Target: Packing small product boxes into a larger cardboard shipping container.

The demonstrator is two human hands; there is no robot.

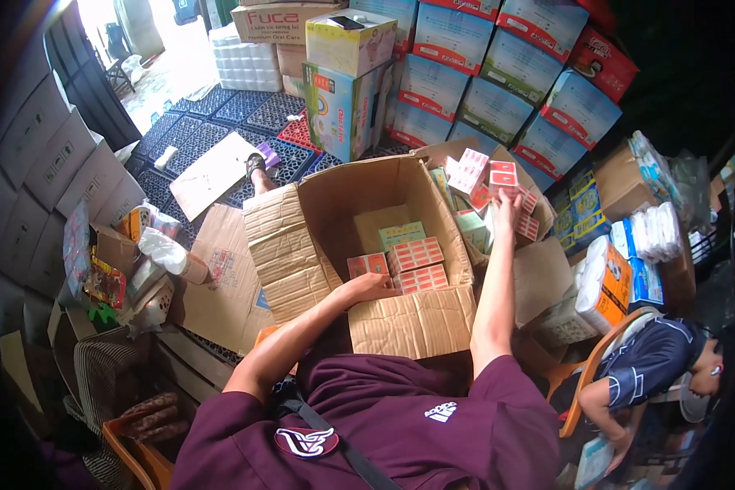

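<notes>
Before me stands a large open cardboard carton, its flaps folded outward. Inside it, near my side, lie several red-and-white small-box packs and a green-and-yellow pack. My left hand reaches over the near edge, its fingers beside a red pack; whether it grips anything is hidden. Out to the right, my right hand holds a red-and-white pack above a second open carton. More red-and-white packs and pale green packs fill that carton.
A flattened cardboard sheet lies left of the carton, on blue plastic pallets. Stacked blue-and-red boxes rise behind. Wrapped tissue packs stand to the right, near a seated person. White cartons line the left.
</notes>
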